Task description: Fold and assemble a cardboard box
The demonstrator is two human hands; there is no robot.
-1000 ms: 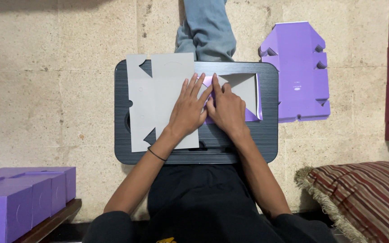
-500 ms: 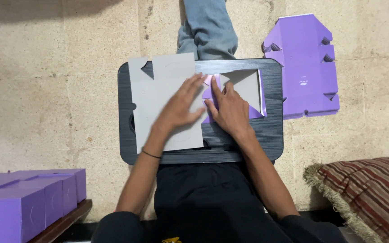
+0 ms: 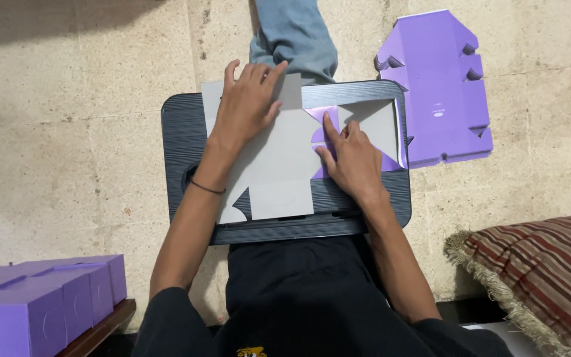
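A flat die-cut cardboard box blank (image 3: 285, 165), grey on its upper side and purple underneath, lies on a black lap tray (image 3: 180, 142) across my legs. My left hand (image 3: 249, 99) lies flat with spread fingers on the blank's far left corner. My right hand (image 3: 351, 158) presses its fingertips on a folded purple flap near the blank's middle. Neither hand grips anything.
A stack of flat purple box blanks (image 3: 441, 86) lies on the stone floor to the right of the tray. Assembled purple boxes (image 3: 41, 304) sit on a wooden board at lower left. A striped fringed cushion (image 3: 543, 277) is at lower right. A jeans-clad leg (image 3: 295, 36) extends beyond the tray.
My left hand slid from the blank's middle up to its far left corner. My right hand stays pressing the folded flap. The view shifted slightly.
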